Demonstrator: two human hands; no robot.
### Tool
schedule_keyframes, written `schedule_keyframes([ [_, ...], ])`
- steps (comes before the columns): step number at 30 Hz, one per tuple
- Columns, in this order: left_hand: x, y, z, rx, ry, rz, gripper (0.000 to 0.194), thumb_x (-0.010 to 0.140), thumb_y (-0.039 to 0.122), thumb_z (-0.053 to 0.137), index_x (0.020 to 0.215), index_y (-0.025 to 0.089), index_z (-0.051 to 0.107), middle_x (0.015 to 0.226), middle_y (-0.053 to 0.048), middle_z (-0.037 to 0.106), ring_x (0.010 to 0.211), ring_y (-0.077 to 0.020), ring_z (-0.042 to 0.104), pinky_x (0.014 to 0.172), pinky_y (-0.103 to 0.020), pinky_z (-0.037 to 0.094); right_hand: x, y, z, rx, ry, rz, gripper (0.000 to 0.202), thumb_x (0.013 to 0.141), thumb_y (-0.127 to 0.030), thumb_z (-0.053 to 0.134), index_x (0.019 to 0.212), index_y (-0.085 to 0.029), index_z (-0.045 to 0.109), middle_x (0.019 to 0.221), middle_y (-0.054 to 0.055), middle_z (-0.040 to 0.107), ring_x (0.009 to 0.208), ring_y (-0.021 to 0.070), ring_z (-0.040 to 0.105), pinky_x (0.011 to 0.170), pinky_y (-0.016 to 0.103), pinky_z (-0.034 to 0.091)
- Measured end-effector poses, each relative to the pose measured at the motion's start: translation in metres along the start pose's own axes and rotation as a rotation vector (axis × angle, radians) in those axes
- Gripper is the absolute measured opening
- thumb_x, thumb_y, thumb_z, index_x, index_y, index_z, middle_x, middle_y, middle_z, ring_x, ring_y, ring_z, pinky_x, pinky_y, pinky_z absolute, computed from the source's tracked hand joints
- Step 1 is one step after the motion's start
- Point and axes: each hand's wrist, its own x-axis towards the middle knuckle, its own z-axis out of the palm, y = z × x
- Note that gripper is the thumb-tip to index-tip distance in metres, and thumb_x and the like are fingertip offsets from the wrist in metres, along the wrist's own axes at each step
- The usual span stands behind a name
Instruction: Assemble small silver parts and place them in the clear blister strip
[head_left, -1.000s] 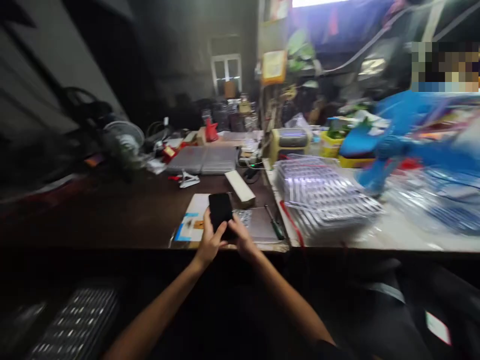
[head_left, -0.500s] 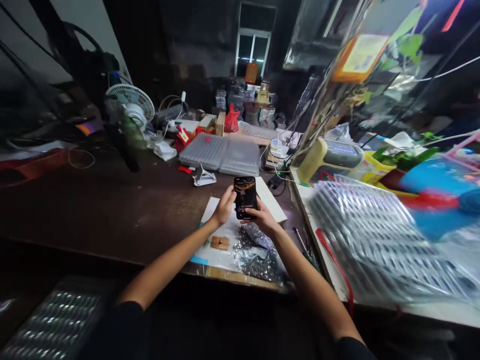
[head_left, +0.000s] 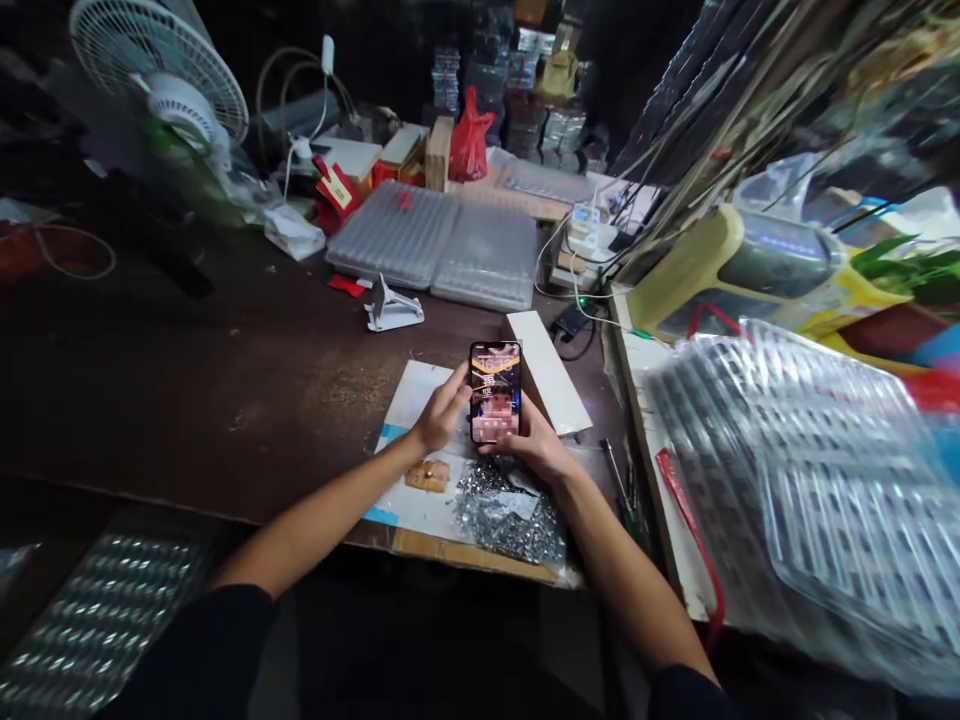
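Dark desk; both hands hold lit phone, writing unreadable

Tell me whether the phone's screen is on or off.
On. The phone, held between the left hand and right hand, shows a lit, colourful picture on its screen; what the picture is cannot be told.

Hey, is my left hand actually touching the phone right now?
Touching. The head view shows the left hand with its fingers wrapped against the left edge of the lit phone, no gap between them.
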Motion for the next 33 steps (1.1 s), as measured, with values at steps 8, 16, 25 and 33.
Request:
schedule_keyframes([
  [8, -0.001, 0.005, -0.01, 0.106, -0.036, 0.059, 0.064, 0.102, 0.055, 0.037, 0.15, 0.014, 0.046, 0.142, -0.014, 0.061, 0.135, -0.0288, 0.055, 0.115, -0.039, 0.042, 0.0, 0.009, 0.009, 0.038, 0.0, 0.004, 0.074, 0.07, -0.022, 0.081, 0.134, -0.029, 0.046, 0.126, 0.006, 0.065, 0.099, 0.0228, 0.071, 0.067, 0.032, 0.064],
  [16, -0.002, -0.002, -0.016, 0.149, -0.052, 0.134, 0.062, 0.101, 0.054, 0.038, 0.149, 0.015, 0.047, 0.138, -0.013, 0.064, 0.13, -0.0297, 0.059, 0.109, -0.039, 0.045, 0.004, 0.024, 0.006, 0.088, -0.005, -0.04, 0.076, 0.069, -0.025, 0.084, 0.135, -0.032, 0.048, 0.139, 0.005, 0.06, 0.107, 0.0246, 0.067, 0.073, 0.035, 0.065],
  [25, -0.002, -0.006, -0.016, 0.11, -0.04, 0.086, 0.054, 0.1, 0.051, 0.044, 0.139, 0.015, 0.052, 0.131, -0.015, 0.067, 0.121, -0.029, 0.063, 0.101, -0.04, 0.048, 0.007, 0.027, 0.006, 0.084, 0.018, -0.023, 0.072, 0.069, -0.023, 0.082, 0.132, -0.031, 0.05, 0.132, 0.005, 0.064, 0.098, 0.0233, 0.07, 0.067, 0.033, 0.064],
  [33, -0.002, -0.015, -0.019, 0.055, 0.07, -0.045, 0.035, 0.097, 0.052, 0.054, 0.104, 0.018, 0.054, 0.088, -0.004, 0.07, 0.077, -0.017, 0.064, 0.069, -0.027, 0.045, 0.008, 0.027, 0.008, 0.057, 0.025, 0.006, 0.071, 0.068, -0.021, 0.08, 0.132, -0.029, 0.052, 0.128, 0.005, 0.065, 0.092, 0.0207, 0.068, 0.064, 0.032, 0.064],
])
